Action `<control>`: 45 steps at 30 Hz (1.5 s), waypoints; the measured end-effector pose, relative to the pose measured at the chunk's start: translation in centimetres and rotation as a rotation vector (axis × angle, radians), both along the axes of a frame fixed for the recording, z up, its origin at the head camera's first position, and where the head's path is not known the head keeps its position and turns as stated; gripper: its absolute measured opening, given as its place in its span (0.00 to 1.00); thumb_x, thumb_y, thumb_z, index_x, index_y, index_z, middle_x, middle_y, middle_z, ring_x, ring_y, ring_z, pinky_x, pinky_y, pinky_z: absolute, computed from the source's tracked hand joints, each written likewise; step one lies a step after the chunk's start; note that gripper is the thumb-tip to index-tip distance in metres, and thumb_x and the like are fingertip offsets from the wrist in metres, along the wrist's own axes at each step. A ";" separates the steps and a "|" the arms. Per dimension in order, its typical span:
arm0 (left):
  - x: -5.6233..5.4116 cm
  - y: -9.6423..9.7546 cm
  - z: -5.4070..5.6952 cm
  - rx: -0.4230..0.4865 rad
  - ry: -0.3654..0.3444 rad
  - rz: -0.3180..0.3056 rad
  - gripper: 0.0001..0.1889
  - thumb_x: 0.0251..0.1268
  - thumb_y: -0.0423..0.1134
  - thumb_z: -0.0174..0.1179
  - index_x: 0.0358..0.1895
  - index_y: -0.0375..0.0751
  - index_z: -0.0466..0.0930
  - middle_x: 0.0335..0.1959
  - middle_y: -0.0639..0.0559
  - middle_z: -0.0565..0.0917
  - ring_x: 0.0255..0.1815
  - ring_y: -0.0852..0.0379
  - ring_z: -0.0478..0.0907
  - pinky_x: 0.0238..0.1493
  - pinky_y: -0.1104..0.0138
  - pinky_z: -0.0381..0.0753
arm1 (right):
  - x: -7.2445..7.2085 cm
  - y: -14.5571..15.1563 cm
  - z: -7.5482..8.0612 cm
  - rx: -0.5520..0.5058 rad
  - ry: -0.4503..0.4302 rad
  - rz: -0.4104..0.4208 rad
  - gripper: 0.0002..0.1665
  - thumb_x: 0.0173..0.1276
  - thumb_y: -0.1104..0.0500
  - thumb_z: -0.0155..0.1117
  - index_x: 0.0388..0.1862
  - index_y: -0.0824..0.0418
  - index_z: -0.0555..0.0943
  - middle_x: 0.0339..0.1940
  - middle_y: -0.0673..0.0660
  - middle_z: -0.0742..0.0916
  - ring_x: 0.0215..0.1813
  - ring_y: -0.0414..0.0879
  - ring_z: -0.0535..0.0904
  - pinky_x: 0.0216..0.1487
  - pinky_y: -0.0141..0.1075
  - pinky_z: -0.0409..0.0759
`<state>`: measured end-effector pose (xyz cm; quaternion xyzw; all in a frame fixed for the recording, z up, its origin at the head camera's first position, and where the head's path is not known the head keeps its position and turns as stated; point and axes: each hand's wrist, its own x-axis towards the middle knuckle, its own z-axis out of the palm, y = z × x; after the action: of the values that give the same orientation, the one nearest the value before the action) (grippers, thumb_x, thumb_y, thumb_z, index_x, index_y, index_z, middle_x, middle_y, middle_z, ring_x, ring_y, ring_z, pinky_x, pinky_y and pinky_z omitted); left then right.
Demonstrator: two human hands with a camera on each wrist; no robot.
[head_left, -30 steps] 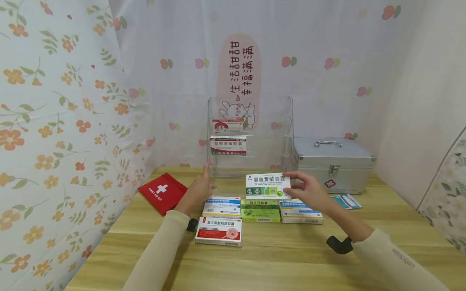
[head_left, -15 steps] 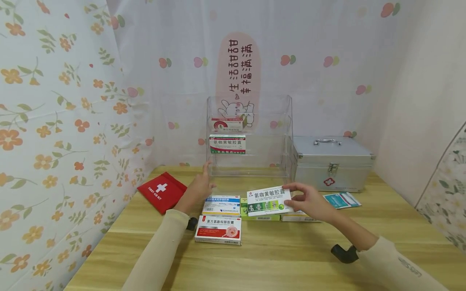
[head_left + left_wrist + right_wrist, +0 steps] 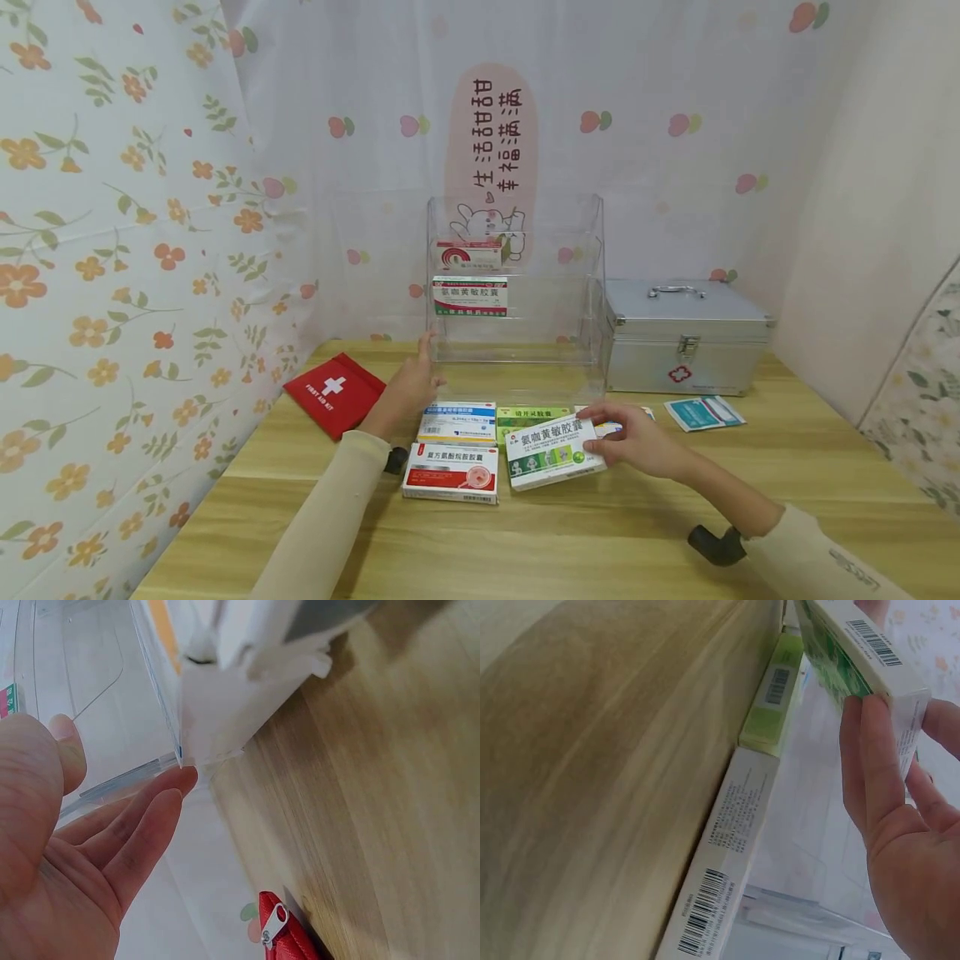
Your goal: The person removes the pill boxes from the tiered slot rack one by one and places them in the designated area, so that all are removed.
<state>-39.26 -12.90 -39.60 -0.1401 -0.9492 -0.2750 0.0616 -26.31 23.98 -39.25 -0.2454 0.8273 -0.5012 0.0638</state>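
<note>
My right hand (image 3: 637, 442) pinches a white and green medicine box (image 3: 555, 454) by its right end, thumb on the near side. The box is tilted and held above the table, in front of a green box (image 3: 513, 414) that it partly covers. In the right wrist view, fingers and thumb grip the end of the white box (image 3: 862, 645). My left hand (image 3: 411, 385) is at the lower left corner of a clear stepped display rack (image 3: 517, 354). In the left wrist view, its fairly straight fingers (image 3: 154, 825) touch the rack's edge. Two medicine boxes (image 3: 470, 297) stand on the rack's left side.
A blue and white box (image 3: 456, 423) and a red and white box (image 3: 450, 475) lie left of the held box. Another blue box (image 3: 637, 412) is mostly behind my right hand. A red first aid pouch (image 3: 335, 396), silver case (image 3: 686, 342) and teal packet (image 3: 703, 412) flank the rack.
My right hand has lowered the white and green box toward me, tilting it and bringing it in front of the green box. The left hand has stayed at the rack.
</note>
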 end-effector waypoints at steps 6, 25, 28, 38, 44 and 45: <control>0.0 0.0 0.1 0.006 -0.008 -0.003 0.48 0.67 0.36 0.64 0.77 0.57 0.35 0.18 0.45 0.74 0.16 0.52 0.72 0.23 0.64 0.74 | 0.3 0.0 -0.6 -0.015 -0.040 0.028 0.28 0.68 0.61 0.68 0.62 0.73 0.72 0.53 0.71 0.81 0.37 0.49 0.86 0.33 0.42 0.86; 0.3 -0.1 -0.2 0.012 0.002 -0.010 0.48 0.67 0.36 0.64 0.77 0.56 0.36 0.18 0.45 0.73 0.14 0.52 0.71 0.22 0.65 0.75 | 0.6 -1.3 -1.2 0.116 -0.169 0.036 0.26 0.67 0.58 0.69 0.58 0.69 0.73 0.30 0.59 0.86 0.25 0.55 0.85 0.25 0.44 0.84; 0.2 -0.1 -0.2 0.012 0.001 -0.006 0.48 0.67 0.36 0.64 0.77 0.56 0.36 0.18 0.45 0.74 0.14 0.52 0.72 0.22 0.66 0.75 | 0.7 -1.4 -1.2 0.157 -0.143 0.025 0.26 0.66 0.57 0.70 0.57 0.69 0.74 0.28 0.57 0.86 0.25 0.54 0.86 0.24 0.43 0.84; 0.0 -0.1 0.0 0.012 0.001 -0.007 0.47 0.68 0.36 0.63 0.76 0.56 0.36 0.18 0.45 0.73 0.16 0.52 0.72 0.23 0.64 0.74 | 0.8 -1.9 -0.9 0.257 -0.102 -0.064 0.25 0.64 0.57 0.72 0.55 0.68 0.77 0.32 0.57 0.87 0.22 0.50 0.84 0.22 0.43 0.83; 0.1 0.0 0.0 0.013 0.017 -0.011 0.47 0.67 0.35 0.64 0.77 0.54 0.37 0.18 0.45 0.73 0.16 0.52 0.71 0.24 0.64 0.74 | 0.6 -2.4 -0.6 0.290 -0.033 -0.215 0.20 0.64 0.58 0.71 0.51 0.67 0.80 0.35 0.57 0.86 0.20 0.47 0.82 0.21 0.39 0.81; 0.1 0.0 -0.1 0.015 0.022 -0.014 0.47 0.67 0.35 0.64 0.77 0.54 0.37 0.18 0.45 0.73 0.16 0.53 0.71 0.24 0.64 0.74 | 0.5 -2.5 -0.5 0.286 0.004 -0.240 0.19 0.64 0.59 0.70 0.51 0.67 0.81 0.35 0.56 0.86 0.21 0.46 0.82 0.20 0.38 0.81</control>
<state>-39.15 -12.90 -39.66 -0.1491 -0.9454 -0.2810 0.0711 -25.79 21.49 -39.75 -0.1344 0.9136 -0.3822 0.0362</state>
